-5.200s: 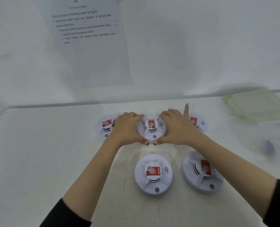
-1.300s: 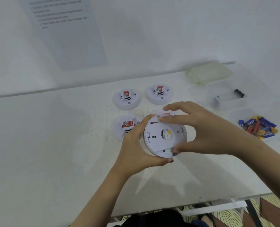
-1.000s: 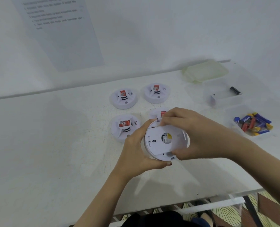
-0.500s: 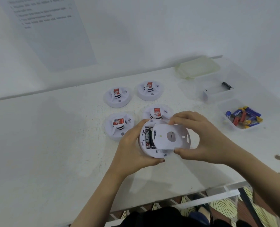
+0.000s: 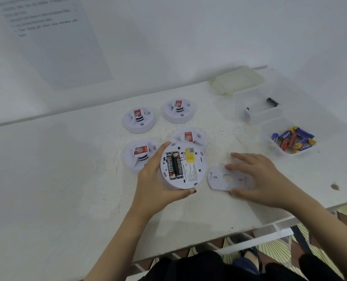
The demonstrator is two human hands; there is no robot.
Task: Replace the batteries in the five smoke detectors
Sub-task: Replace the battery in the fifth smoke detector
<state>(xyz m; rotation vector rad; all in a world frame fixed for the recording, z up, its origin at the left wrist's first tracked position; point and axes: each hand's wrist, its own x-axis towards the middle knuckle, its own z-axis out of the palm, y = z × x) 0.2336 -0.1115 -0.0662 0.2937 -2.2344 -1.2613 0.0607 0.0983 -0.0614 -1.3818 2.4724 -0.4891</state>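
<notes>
My left hand (image 5: 154, 185) grips a white smoke detector (image 5: 191, 167) from below and holds it upside down above the table. Its battery bay is uncovered, and two black batteries (image 5: 174, 165) sit side by side in it. To the right, the round white back cover (image 5: 219, 179) lies flat on the table. My right hand (image 5: 259, 179) holds it by the edges between thumb and fingertips. Several other detectors (image 5: 138, 119) sit face up with red labels behind the held one.
A clear tub (image 5: 269, 130) of coloured batteries stands at the right. Behind it, another clear tub (image 5: 241, 112) holds a black battery (image 5: 273, 102), with a pale green lid (image 5: 237, 81) further back. A printed sheet (image 5: 53, 37) hangs on the wall. The table's front edge (image 5: 249, 226) is close.
My right hand has taken the back cover off the detector and brought it down to the table on the right. The batteries now show. The left hand keeps holding the detector.
</notes>
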